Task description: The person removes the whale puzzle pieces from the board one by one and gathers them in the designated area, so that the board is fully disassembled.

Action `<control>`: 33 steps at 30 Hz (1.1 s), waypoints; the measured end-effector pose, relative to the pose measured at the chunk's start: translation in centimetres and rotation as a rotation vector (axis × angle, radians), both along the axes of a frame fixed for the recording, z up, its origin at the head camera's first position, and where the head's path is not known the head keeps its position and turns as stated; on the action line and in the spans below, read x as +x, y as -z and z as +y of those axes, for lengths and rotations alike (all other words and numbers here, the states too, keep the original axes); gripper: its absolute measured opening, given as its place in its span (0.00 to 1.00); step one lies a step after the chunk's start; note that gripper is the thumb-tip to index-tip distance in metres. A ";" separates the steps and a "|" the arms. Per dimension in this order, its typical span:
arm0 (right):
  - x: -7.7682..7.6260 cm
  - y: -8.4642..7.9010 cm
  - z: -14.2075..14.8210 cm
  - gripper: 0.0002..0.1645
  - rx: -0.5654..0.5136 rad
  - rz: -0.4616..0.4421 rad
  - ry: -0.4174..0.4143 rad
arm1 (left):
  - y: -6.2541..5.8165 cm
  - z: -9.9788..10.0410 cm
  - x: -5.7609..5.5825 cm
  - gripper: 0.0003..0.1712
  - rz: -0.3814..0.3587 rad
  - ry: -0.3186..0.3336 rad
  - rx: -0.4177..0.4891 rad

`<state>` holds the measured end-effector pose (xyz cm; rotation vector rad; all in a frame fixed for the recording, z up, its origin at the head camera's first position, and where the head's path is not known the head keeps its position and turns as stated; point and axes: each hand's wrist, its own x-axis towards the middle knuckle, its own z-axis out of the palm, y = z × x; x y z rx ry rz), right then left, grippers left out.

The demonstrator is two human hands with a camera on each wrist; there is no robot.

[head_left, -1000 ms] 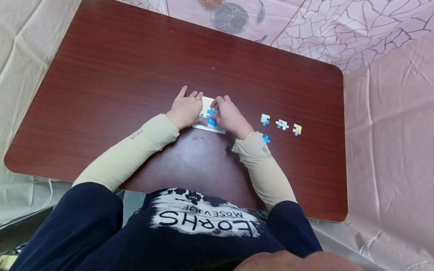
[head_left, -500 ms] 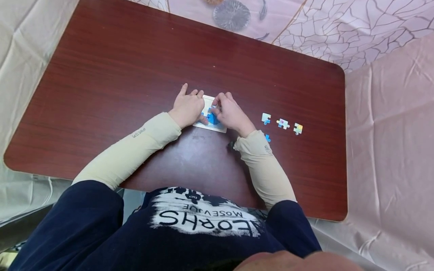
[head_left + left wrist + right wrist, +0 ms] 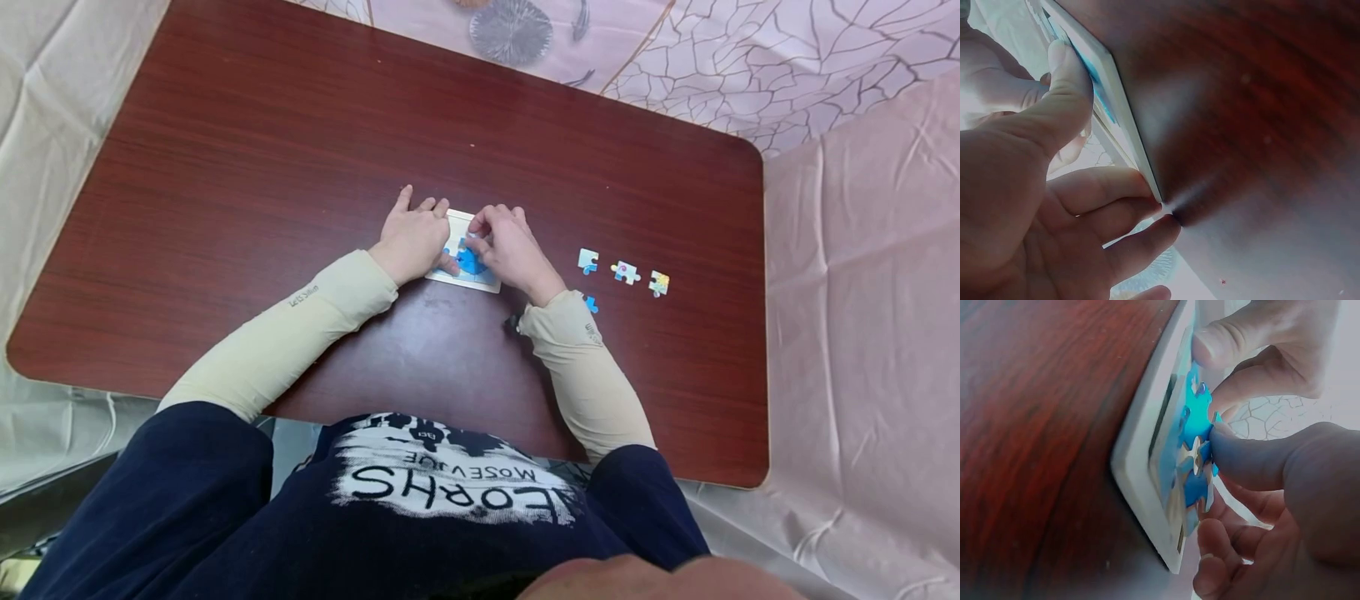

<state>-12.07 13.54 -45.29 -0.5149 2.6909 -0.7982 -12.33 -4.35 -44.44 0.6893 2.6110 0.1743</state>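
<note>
- Left hand, fingers spread, touches the puzzle tray at nine o'clock.
- Right hand pinches a blue piece over it.
- Tray holds joined blue pieces; loose pieces lie at three o'clock.

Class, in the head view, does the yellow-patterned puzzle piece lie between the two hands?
No, the yellow-patterned piece lies on the table, to the right of the right hand.

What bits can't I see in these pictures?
Head: part of the board, hidden by left hand and right hand.
Head: part of the loose blue piece, behind the right sleeve.
Head: sleeve print, too small.
Right wrist: board's end, cut off by the top edge.
</note>
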 end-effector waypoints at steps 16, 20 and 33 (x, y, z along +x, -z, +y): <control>-0.2 0.2 0.2 0.05 -0.226 -0.123 0.022 | -0.2 0.0 0.2 0.45 0.023 0.001 0.008; -0.1 0.3 0.1 0.04 -0.281 -0.154 0.028 | -0.2 0.0 0.2 0.45 0.016 0.004 0.006; -0.2 0.1 0.0 0.08 -0.319 -0.180 0.034 | -0.2 0.0 0.2 0.45 0.013 0.000 0.007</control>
